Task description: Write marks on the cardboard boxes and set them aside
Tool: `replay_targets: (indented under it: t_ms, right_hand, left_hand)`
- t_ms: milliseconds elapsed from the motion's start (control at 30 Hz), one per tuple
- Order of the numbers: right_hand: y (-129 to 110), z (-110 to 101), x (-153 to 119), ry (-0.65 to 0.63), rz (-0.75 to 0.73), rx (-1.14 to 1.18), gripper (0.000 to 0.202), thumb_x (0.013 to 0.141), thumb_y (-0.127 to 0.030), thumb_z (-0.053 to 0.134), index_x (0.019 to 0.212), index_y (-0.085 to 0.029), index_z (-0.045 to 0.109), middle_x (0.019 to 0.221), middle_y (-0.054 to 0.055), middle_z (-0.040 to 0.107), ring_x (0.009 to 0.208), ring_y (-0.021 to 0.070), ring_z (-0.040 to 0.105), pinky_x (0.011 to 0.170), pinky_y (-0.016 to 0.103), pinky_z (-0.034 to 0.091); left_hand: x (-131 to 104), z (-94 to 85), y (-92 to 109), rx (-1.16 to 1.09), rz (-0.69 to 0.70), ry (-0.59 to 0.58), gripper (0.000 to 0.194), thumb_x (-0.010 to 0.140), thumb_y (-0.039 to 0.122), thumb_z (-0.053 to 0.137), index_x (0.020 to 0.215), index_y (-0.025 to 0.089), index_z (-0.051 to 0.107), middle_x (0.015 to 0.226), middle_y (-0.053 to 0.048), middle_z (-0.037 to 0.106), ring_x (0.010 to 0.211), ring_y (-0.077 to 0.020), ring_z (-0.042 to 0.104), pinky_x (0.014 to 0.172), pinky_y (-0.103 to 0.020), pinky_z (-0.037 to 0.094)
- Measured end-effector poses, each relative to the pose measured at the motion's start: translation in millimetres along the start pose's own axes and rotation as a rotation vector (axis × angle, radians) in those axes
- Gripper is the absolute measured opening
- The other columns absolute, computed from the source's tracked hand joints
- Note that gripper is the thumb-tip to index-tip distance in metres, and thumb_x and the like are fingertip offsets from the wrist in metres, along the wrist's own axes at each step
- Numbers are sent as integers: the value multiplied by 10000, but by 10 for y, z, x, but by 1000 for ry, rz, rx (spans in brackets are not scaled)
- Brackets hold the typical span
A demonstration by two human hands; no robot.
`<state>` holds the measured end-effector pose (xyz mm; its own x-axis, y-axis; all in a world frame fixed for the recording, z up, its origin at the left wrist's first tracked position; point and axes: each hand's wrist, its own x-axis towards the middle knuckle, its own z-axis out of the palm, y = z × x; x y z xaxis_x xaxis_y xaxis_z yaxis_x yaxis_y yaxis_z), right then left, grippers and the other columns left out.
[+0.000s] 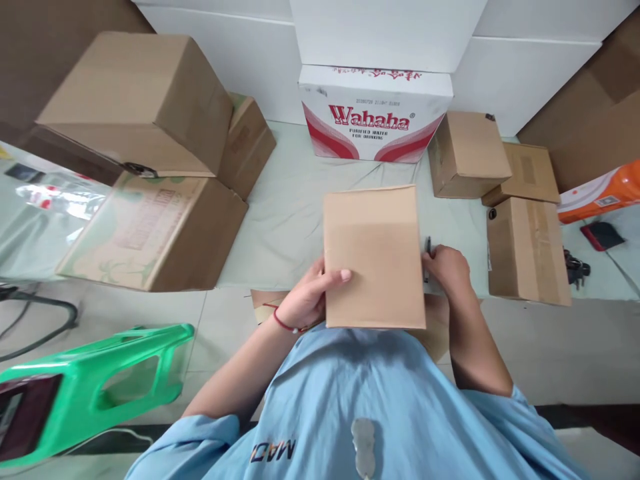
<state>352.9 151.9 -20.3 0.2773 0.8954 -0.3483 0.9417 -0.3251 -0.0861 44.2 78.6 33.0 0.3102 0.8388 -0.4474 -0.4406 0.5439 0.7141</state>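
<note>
A plain brown cardboard box is at the front edge of the table, close to my body. My left hand grips its left side, with the thumb lying on the face and the other fingers hidden behind. Just to the right of the box is my right hand, with the fingers closed. It pinches a slim black-and-grey tool, which stands nearly upright beside the box's right edge. Its exact kind is too small to make out.
Several cartons are stacked at the left. A white-and-red Wahaha water carton stands at the back, against white boxes. Smaller cartons, an orange bottle and keys are at the right. A green stool stands lower left.
</note>
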Motion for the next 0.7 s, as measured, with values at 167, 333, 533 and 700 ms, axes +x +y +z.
replay_targets:
  t_ms: [167,333,533,700]
  right_hand:
    - [679,-193,-407,405,119,287,359,866,-444,495,908,-188,743,787,131,750,815,321,733,782,422,558]
    - [1023,-399,-818,963,210,611,246,816,-484,543,910,-312,693,696,85,639,749,396,740,735,559,617]
    - [670,-491,-1046,1160,225,736,136,782,-493,547,783,-358,530,637,68,530,614,381,676,617,598,600]
    - [244,-319,-1178,619,-119,844,292,908,-581,566,839,-297,568,658,24,650,515,225,604,519,377,519]
  left_hand:
    - [433,414,-99,104,-26,-59,911,729,443,961,1502,190,552,1489,-197,692,1340,-407,683,1051,-490,602]
    - [1139,935,-346,262,-153,-121,1020,754,486,943,1580,152,446,1516,-236,657,1347,-370,674,1044,-465,595]
    - [1542,1172,-667,400,-124,-181,1242,705,402,986,1727,164,321,1565,-285,592,1427,-422,605,1087,-523,557]
    - [1031,723,-781,517,-86,-146,770,749,376,921,1431,116,678,1325,-215,745,1137,-300,726,1004,-413,561]
